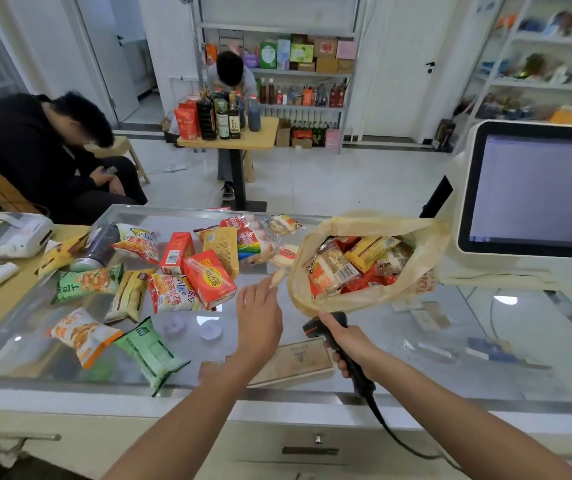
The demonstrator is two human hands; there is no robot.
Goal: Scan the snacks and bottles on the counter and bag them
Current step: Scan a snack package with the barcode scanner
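Observation:
Several snack packs lie scattered on the glass counter (416,344), among them a red carton (208,278), a green pack (152,351) and an orange pack (83,336). A dark bottle (99,247) lies on its side at the left. A beige plastic bag (426,258) stands open on the right with several snacks inside. My left hand (260,313) reaches forward beside the bag's mouth and pinches a small pale snack packet (276,278) at its fingertips. My right hand (346,344) grips a black corded barcode scanner (322,323) just below the bag.
A checkout screen (537,192) stands at the right behind the bag. A white device (10,233) sits on the wooden surface at the left. Two people sit beyond the counter, one behind a small table of bottles (263,133). Shelves line the back wall.

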